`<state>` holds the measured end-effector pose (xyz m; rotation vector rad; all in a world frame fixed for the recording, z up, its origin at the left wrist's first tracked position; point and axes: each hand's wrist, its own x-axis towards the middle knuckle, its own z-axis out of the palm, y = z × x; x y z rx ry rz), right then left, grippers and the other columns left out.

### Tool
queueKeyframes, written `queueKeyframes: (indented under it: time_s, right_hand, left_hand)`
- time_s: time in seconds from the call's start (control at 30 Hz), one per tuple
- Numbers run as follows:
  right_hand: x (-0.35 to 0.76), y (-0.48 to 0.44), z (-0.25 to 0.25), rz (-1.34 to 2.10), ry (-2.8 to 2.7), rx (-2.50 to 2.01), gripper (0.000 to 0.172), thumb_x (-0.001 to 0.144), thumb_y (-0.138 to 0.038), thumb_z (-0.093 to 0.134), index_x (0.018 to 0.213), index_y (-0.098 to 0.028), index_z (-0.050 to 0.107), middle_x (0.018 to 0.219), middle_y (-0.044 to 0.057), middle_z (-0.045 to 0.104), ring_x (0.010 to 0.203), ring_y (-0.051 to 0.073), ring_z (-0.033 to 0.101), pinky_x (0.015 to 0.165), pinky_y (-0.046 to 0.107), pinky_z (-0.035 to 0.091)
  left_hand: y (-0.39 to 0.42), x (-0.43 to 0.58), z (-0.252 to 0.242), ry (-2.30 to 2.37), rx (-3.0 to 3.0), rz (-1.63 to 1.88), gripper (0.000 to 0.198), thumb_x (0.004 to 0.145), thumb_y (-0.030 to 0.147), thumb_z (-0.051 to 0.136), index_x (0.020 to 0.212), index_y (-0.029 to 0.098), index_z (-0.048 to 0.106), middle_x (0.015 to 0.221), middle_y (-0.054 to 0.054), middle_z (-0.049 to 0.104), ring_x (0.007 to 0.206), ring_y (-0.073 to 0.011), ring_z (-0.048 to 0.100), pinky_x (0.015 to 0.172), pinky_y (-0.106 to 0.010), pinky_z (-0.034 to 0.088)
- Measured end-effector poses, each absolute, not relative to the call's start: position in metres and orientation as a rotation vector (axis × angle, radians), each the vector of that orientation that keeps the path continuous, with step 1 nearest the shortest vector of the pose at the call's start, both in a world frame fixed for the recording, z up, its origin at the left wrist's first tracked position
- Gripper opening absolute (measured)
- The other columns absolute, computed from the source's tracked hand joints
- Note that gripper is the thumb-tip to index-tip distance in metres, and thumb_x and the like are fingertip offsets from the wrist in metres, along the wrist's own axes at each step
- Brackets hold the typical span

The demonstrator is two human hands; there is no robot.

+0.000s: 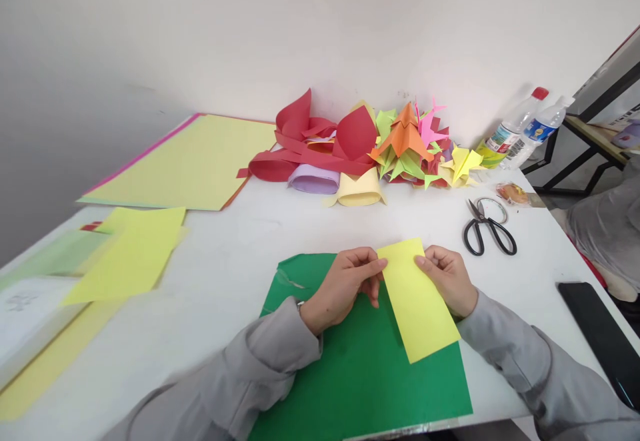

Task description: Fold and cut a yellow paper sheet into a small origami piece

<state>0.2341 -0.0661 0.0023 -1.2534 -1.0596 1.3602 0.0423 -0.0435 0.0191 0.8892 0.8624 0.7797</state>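
Head view, hands [345, 287] [449, 279] pinching paper [418, 307] edges, scissors [491, 229] apart

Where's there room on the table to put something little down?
The table has a wide bare patch between the left-side yellow paper and the green sheet. A smaller one sits between scissors and black slab. It's crowded by the wall, with paper crafts and bottles. The left hand and right hand hold a yellow rectangle over the green sheet.

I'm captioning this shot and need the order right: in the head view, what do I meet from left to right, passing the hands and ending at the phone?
Yellow sheet, left hand, held paper, right hand, scissors, phone.
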Motion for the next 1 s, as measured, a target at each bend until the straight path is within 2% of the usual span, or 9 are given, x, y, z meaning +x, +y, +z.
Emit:
queueKeyframes:
  time_s: [0.2,0.33,0.47,0.67,0.77,0.83,0.87,0.93,1.0]
  right_hand:
    - [0.233,-0.066,0.004,1.383,-1.068,-1.251,0.037,0.07,-0.045,0.072,0.058,-0.017,0.052,0.046,-0.007,0.047,0.039,0.006,0.037,0.038,0.019,0.03]
    - [0.237,-0.063,0.009,1.461,-1.043,-1.257,0.039,0.067,-0.047,0.074,0.057,-0.017,0.051,0.045,-0.006,0.051,0.037,0.006,0.04,0.037,0.019,0.032]
    - [0.245,-0.058,0.012,1.678,-1.101,-1.232,0.038,0.063,-0.046,0.077,0.058,-0.016,0.054,0.046,-0.004,0.057,0.036,0.007,0.046,0.036,0.019,0.035]
    - [0.25,-0.055,0.011,1.749,-1.131,-1.193,0.034,0.062,-0.043,0.079,0.06,-0.015,0.06,0.048,-0.002,0.062,0.036,0.009,0.05,0.036,0.02,0.037]
    - [0.248,-0.052,0.012,1.687,-0.959,-1.18,0.04,0.065,-0.052,0.074,0.06,-0.014,0.062,0.048,0.0,0.061,0.038,0.01,0.051,0.038,0.021,0.039]
    - [0.246,-0.049,0.012,1.623,-0.821,-1.148,0.039,0.068,-0.052,0.07,0.063,-0.014,0.064,0.049,0.001,0.062,0.04,0.012,0.053,0.039,0.023,0.041]
    - [0.245,-0.048,0.012,1.569,-0.775,-1.118,0.032,0.07,-0.046,0.07,0.066,-0.015,0.064,0.05,0.001,0.062,0.041,0.012,0.053,0.04,0.024,0.041]
    - [0.244,-0.048,0.01,1.399,-0.777,-1.068,0.018,0.068,-0.032,0.072,0.065,-0.017,0.062,0.042,-0.004,0.054,0.035,0.008,0.044,0.036,0.021,0.035]
    - [0.244,-0.049,0.008,1.275,-0.806,-1.06,0.013,0.068,-0.026,0.071,0.067,-0.018,0.061,0.044,-0.005,0.056,0.036,0.006,0.042,0.036,0.018,0.033]
  left_hand:
    - [-0.044,0.042,0.016,0.835,0.904,0.807,0.036,0.068,0.039,0.073,0.054,0.016,0.049,0.044,0.007,0.046,0.033,-0.0044,0.038,0.033,-0.02,0.045]
    - [-0.044,0.04,0.018,0.804,0.923,0.726,0.032,0.067,0.039,0.073,0.058,0.015,0.053,0.044,0.004,0.052,0.034,-0.0074,0.045,0.034,-0.021,0.046]
    - [-0.043,0.035,0.022,0.733,1.056,0.483,0.028,0.068,0.038,0.073,0.066,0.013,0.062,0.044,0.001,0.058,0.037,-0.0107,0.053,0.036,-0.02,0.046]
    - [-0.041,0.032,0.027,0.635,1.228,0.28,0.027,0.071,0.036,0.07,0.062,0.012,0.066,0.049,-0.002,0.062,0.043,-0.0108,0.058,0.041,-0.019,0.049]
    - [-0.042,0.034,0.024,0.683,1.145,0.393,0.029,0.069,0.038,0.072,0.062,0.012,0.065,0.047,-0.002,0.061,0.04,-0.011,0.056,0.039,-0.02,0.047]
    - [-0.041,0.035,0.021,0.749,1.022,0.556,0.031,0.067,0.04,0.073,0.062,0.011,0.064,0.045,-0.001,0.059,0.037,-0.0103,0.053,0.036,-0.02,0.046]
    - [-0.04,0.036,0.019,0.781,0.964,0.64,0.032,0.066,0.04,0.074,0.062,0.011,0.063,0.043,0.0,0.058,0.036,-0.0097,0.051,0.035,-0.02,0.045]
    - [-0.037,0.036,0.018,0.832,0.873,0.789,0.033,0.065,0.041,0.076,0.062,0.011,0.063,0.042,0.001,0.056,0.035,-0.0086,0.049,0.035,-0.019,0.044]
    - [-0.035,0.037,0.018,0.868,0.821,0.895,0.033,0.064,0.042,0.076,0.064,0.011,0.063,0.043,0.001,0.057,0.035,-0.0081,0.049,0.035,-0.019,0.044]
